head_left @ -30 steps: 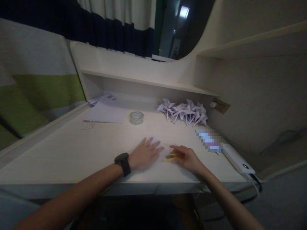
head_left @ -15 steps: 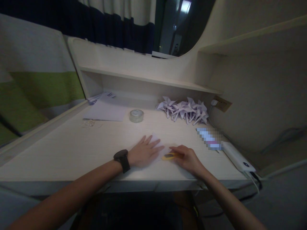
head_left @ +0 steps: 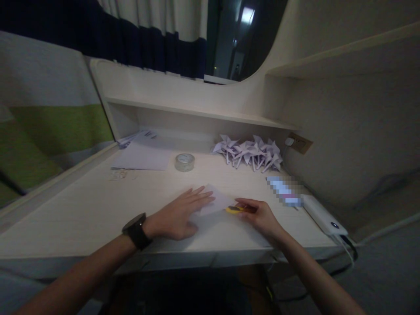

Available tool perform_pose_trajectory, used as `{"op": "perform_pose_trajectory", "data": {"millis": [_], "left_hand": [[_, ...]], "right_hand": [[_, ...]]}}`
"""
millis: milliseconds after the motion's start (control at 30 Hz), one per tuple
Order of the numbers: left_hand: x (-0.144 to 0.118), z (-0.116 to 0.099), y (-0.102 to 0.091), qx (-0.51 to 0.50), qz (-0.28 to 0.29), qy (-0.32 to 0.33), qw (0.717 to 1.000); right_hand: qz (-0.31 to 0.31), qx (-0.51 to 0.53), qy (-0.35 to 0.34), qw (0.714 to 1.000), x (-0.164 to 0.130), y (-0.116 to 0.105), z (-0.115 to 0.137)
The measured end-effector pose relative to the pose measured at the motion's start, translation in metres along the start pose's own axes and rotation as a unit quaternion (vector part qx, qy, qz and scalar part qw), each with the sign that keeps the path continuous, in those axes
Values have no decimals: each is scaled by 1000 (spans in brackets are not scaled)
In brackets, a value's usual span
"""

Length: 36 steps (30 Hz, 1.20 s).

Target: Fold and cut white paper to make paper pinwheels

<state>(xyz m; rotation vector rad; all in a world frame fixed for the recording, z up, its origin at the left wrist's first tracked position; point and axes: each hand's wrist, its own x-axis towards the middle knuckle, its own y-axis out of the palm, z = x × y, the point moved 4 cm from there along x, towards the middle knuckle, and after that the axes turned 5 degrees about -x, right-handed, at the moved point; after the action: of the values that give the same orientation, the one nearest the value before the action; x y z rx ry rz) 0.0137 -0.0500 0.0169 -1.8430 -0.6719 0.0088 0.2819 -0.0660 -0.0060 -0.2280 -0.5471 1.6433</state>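
Observation:
A small folded-looking piece of white paper [head_left: 216, 199] lies on the desk between my hands. Across its left side rests my left hand [head_left: 180, 214], fingers stretched out and apart, with a dark watch on the wrist. My right hand [head_left: 257, 214] grips a yellow utility knife [head_left: 234, 210], whose front end points left at the paper's right corner. The fingers of my right hand also touch or nearly touch that corner; the contact is too small to tell. Whether the knife's blade is out cannot be made out.
A roll of clear tape [head_left: 184, 162] stands behind the paper. Paper pinwheels [head_left: 249, 151] are heaped at the back right, and white sheets [head_left: 144, 153] lie at the back left near small loose bits [head_left: 118, 175]. A phone [head_left: 284, 191] and a white power strip [head_left: 323, 214] lie on the right.
My left hand has slid left, uncovering more of the paper. My right hand still holds the utility knife, at nearly the same place. The view has shifted slightly.

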Motion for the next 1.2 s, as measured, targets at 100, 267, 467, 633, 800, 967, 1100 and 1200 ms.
{"op": "perform_pose_trajectory", "data": {"millis": [100,267,467,633,800,967,1100,1200], "left_hand": [[5,3,3,-6,-80,11,997],[14,2,-17,-87,-220,7,972],[23,-10,-55,-234,-246,-65,938],[23,-6,-105,-354,-264,-112,890],[39,8,-109,-270,104,-164,943],[67,35,-67,-174,236,-83,952],[74,53,-36,-144,260,-111,948],[73,62,-23,-154,258,-105,948]], "right_hand": [[15,31,18,999,4,-1,4],[51,15,5,999,6,-15,18],[98,26,35,994,-3,-45,18],[108,21,61,992,-9,-72,2],[-41,-78,6,996,5,-82,2],[-55,-218,-148,963,15,-40,18],[-13,-266,-190,945,13,-14,17],[-14,-264,-184,947,10,-11,11]]}}
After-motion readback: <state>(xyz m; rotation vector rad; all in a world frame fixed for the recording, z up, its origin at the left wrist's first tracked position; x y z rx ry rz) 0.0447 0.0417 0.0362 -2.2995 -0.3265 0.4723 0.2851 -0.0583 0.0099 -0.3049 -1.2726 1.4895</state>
